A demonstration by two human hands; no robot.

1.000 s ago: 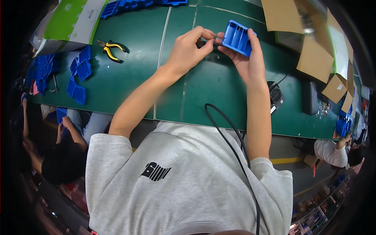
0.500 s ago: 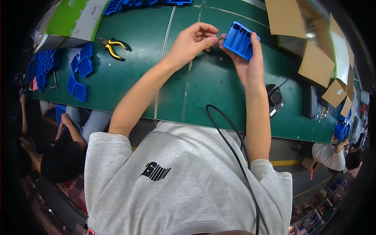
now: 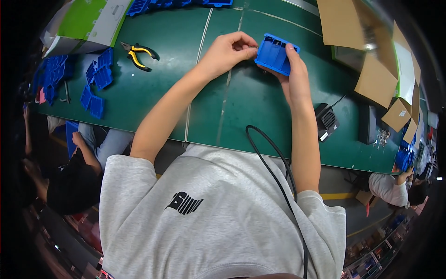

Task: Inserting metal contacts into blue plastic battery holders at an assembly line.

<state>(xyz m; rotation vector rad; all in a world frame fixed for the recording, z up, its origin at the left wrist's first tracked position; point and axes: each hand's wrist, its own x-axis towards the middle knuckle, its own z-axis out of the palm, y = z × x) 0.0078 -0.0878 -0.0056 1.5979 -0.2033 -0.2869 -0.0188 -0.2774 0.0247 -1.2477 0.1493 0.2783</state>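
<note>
Nearest to me is my own grey sweatshirt (image 3: 218, 218), with a black cable (image 3: 274, 162) running up across it and over the near edge of the green table (image 3: 153, 97). Both my bare forearms reach forward over that table.

My right hand (image 3: 295, 79) is closed around the blue plastic holder (image 3: 276, 53), gripping it from the right side and from beneath; the index finger lies along its right edge. The holder is a rectangular tray with ribbed compartments, held clear of the table surface and tilted, open face toward me. My left hand (image 3: 227, 51) is pinched, thumb and fingertips (image 3: 248, 46) pressed together at the holder's left edge. Whether a small part sits inside that pinch, I cannot tell.

To the right of my right forearm, a small black box with a grille (image 3: 327, 122) rests on the table, with a second dark block (image 3: 369, 123) just beyond it.

To the left, well apart from my hands, yellow-handled pliers (image 3: 138, 53) lie on the table. Further left, a group of loose blue plastic pieces (image 3: 97, 83) lies near the table edge. A green and white carton (image 3: 83, 21) stands at the far left corner.

At the far right, flat brown cardboard sheets (image 3: 371, 51) overlap one another.

Another person in dark clothing (image 3: 69, 181) sits low at the left; another in a white top (image 3: 390, 188) is at the lower right.
</note>
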